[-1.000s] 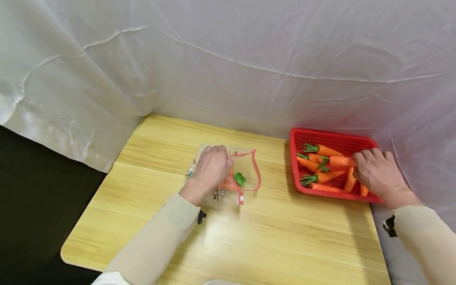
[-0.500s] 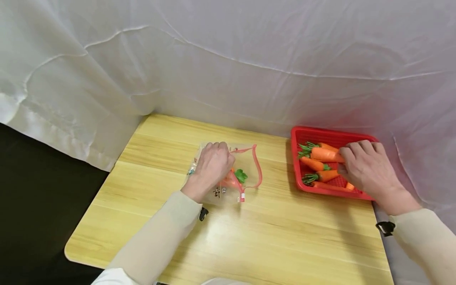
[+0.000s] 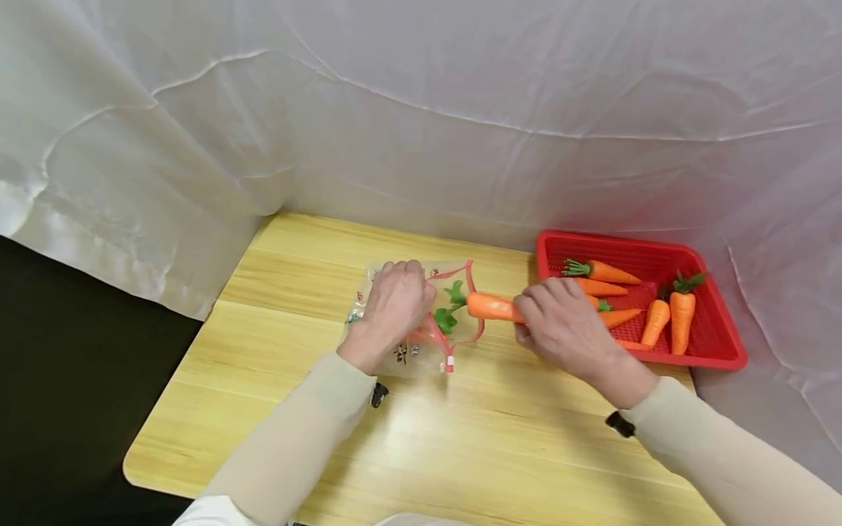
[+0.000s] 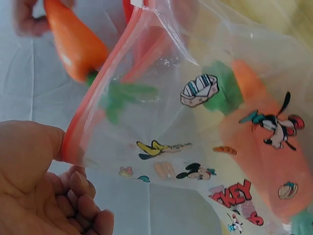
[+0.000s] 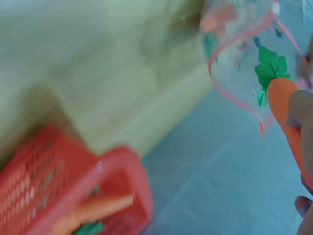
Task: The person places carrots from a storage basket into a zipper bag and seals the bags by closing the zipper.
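Observation:
My left hand pinches the rim of a clear zip bag with a red zip edge and printed cartoon figures; its mouth gapes toward the right. Inside the bag lie carrots, one showing orange through the plastic beside green leaves. My right hand grips a carrot by its narrower part, leafy end leading. Those leaves sit at the bag's mouth, seen through or within the plastic in the left wrist view. The carrot's tip is hidden by my right hand.
A red plastic basket with several carrots stands at the table's right rear, partly behind my right hand. The wooden table ends at its left in a rounded corner. Pale cloth hangs behind and at the sides.
My right hand has lifted a carrot out of the red basket and carried it left to the bag's mouth. The left hand has stayed nearly still on the bag.

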`<action>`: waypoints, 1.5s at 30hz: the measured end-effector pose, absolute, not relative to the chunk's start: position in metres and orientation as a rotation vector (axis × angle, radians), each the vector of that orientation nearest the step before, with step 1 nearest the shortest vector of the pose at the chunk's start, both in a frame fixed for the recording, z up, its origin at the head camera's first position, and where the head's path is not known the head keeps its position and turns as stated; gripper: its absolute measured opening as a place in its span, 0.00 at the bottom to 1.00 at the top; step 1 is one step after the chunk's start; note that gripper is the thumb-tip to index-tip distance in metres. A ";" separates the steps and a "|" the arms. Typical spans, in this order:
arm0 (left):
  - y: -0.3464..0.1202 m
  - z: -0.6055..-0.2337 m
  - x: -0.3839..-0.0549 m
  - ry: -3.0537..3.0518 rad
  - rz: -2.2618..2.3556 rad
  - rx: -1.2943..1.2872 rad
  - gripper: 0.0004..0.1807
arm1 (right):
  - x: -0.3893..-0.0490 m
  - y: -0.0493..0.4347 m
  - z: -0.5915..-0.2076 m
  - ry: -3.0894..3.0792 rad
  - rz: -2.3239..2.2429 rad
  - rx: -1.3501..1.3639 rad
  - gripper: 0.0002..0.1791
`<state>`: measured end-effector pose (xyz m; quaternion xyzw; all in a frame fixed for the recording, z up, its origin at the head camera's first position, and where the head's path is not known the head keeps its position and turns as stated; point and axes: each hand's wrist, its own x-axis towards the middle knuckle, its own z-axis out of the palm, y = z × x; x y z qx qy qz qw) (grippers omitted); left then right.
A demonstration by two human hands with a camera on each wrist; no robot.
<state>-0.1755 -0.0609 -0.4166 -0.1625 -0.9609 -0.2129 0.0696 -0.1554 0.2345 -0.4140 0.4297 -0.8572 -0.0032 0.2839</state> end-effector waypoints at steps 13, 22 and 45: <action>-0.045 -0.411 -0.170 -2.839 -0.440 -0.541 0.13 | -0.188 0.161 -0.476 -2.380 -0.211 0.993 0.04; -0.045 -0.407 -0.173 -2.821 -0.482 -0.505 0.14 | -0.193 0.141 -0.486 -2.469 -0.310 0.974 0.04; -0.055 -0.390 -0.178 -2.883 -0.818 -0.320 0.13 | -0.171 0.178 -0.494 -2.516 0.171 0.666 0.18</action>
